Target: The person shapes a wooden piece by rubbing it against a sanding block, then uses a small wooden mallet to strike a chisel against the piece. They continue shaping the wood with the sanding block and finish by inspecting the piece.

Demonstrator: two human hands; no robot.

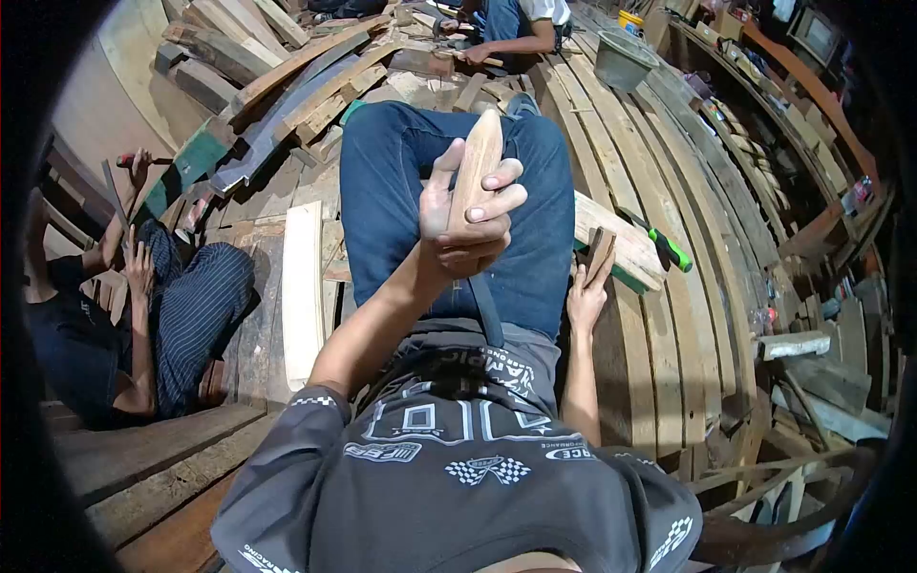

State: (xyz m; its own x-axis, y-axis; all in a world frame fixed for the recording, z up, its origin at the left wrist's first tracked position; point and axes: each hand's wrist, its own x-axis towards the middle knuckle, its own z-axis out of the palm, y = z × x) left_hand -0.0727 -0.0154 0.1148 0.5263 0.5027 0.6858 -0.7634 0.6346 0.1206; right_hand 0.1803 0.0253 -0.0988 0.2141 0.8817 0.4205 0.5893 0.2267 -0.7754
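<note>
My left hand (468, 212) is raised above my lap, its fingers wrapped round a pale, shaped piece of wood (480, 158) with a rounded, pointed top end. The wood stands nearly upright, and its lower end is hidden in my palm. Low beside my right thigh, my right hand (586, 301) grips a small flat wooden block (600, 254) between thumb and fingers. That block overlaps the end of a thick pale plank (626, 246) with a green side. A tool with a green and black handle (672, 250) lies across this plank.
Left of my legs lies a long pale board (303, 291). A co-worker (143, 315) sits at the left holding a long flat tool; another person (516, 33) works at the top. Timber (239, 57) is piled upper left. A grey bucket (624, 59) stands on the slats (669, 315).
</note>
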